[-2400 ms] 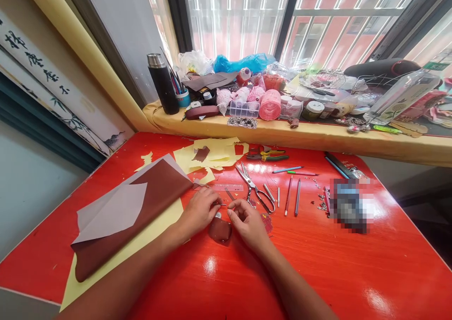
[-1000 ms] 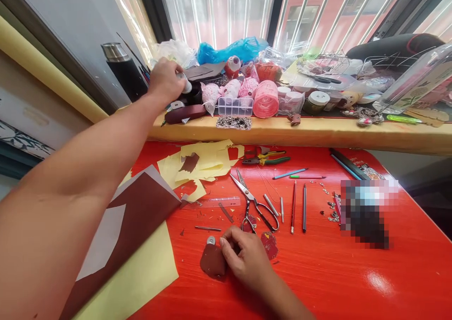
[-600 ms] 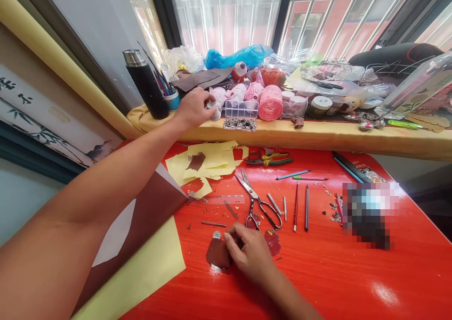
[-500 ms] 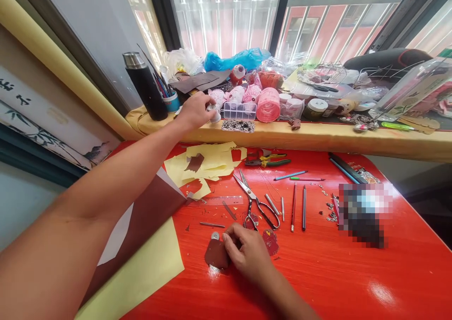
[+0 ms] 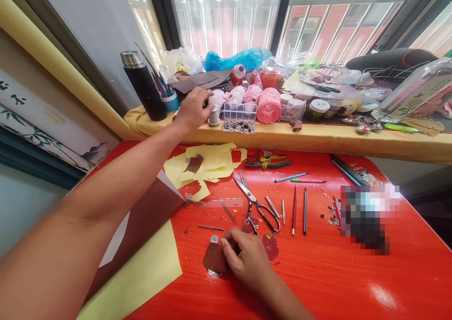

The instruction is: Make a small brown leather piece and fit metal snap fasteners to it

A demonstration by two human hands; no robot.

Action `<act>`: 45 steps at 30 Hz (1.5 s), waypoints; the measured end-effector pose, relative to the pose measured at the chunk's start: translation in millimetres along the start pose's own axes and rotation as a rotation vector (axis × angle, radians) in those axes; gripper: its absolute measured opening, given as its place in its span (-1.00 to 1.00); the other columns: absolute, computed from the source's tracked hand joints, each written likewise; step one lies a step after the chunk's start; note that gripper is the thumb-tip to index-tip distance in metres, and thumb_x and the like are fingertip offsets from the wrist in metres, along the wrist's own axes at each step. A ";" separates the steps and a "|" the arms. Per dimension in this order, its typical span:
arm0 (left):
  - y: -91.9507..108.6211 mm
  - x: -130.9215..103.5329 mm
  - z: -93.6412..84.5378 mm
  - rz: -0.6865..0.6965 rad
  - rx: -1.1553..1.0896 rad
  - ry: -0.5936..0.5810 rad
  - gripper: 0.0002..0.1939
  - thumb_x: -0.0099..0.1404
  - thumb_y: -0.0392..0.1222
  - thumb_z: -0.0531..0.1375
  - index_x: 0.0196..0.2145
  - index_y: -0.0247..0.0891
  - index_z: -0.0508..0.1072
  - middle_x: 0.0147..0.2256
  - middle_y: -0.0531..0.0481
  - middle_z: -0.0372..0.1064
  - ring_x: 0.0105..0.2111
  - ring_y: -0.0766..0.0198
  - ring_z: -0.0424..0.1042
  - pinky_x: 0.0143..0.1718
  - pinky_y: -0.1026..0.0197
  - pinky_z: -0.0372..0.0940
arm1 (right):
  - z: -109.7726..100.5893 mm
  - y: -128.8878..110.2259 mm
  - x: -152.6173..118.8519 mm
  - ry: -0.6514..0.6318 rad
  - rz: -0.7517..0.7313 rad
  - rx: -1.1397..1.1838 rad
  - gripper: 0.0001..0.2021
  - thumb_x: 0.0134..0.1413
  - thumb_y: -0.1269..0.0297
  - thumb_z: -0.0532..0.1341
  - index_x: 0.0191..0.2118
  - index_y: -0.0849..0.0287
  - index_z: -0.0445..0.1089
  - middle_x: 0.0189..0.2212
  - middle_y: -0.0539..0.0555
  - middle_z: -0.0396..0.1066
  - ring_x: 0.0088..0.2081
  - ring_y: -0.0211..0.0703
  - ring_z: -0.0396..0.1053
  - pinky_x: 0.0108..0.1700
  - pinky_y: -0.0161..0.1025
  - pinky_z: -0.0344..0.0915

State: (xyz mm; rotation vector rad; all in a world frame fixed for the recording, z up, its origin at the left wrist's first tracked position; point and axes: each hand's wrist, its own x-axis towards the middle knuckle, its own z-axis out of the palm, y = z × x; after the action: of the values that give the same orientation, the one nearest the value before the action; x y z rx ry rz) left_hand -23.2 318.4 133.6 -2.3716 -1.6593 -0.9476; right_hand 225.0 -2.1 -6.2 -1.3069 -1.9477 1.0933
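Note:
My left hand (image 5: 195, 108) is at the window sill, just left of a small thread spool (image 5: 213, 116) that stands upright. Its fingers are curled but apart, with nothing visible between them. Low over the red table, my right hand (image 5: 247, 258) pinches the right edge of a small brown piece (image 5: 214, 258) with rounded corners. A round metal disc (image 5: 213, 239) lies at the top edge of that piece.
Scissors (image 5: 250, 202), a clear ruler (image 5: 224, 202), pliers (image 5: 271, 162) and pencils lie beyond my right hand. Yellow scraps (image 5: 212, 162) and a large brown sheet (image 5: 141, 235) are at the left. A black flask (image 5: 144, 89), clear box (image 5: 240, 111) and jars crowd the sill.
My left hand has moved slightly up and left, off the spool, which now shows whole on the sill. My right hand stays at the brown piece.

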 end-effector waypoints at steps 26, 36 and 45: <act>-37.7 33.8 -39.4 -0.432 -0.187 0.000 -0.71 0.45 -0.13 0.25 0.05 -0.31 0.46 -0.22 0.15 0.46 -0.29 0.43 0.22 -0.15 0.26 0.31 | 1.0 1.7 -0.7 -0.033 -0.014 -0.014 -0.74 0.38 0.16 0.12 -0.31 0.11 0.46 -0.46 0.02 0.55 -0.49 -0.20 0.40 -0.39 -0.29 0.12; 32.6 -125.6 -100.0 -0.115 -0.186 0.145 -0.89 0.37 -0.10 0.33 -0.28 -0.15 0.51 0.21 -0.02 0.43 0.25 0.08 0.37 0.33 -0.08 0.29 | -1.5 0.9 -1.1 -0.039 -0.021 -0.071 -0.71 0.38 0.14 0.10 -0.30 0.11 0.48 -0.42 0.06 0.58 -0.44 -0.15 0.45 -0.35 -0.26 0.17; 42.2 -273.3 -87.5 -0.144 -0.010 -0.079 -0.84 0.43 -0.04 0.21 -0.29 0.02 0.58 0.25 0.00 0.37 0.24 -0.07 0.39 0.30 -0.19 0.33 | 0.6 4.6 -1.3 -0.045 -0.029 -0.121 -0.69 0.40 0.10 0.10 -0.29 0.11 0.49 -0.41 0.06 0.60 -0.45 -0.15 0.46 -0.36 -0.25 0.17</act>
State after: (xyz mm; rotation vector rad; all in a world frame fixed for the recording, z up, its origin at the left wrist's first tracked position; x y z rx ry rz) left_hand -82.5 42.0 68.6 -2.3507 -1.8810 -0.8961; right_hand 227.3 -2.6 -10.5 -1.3230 -2.0875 1.0129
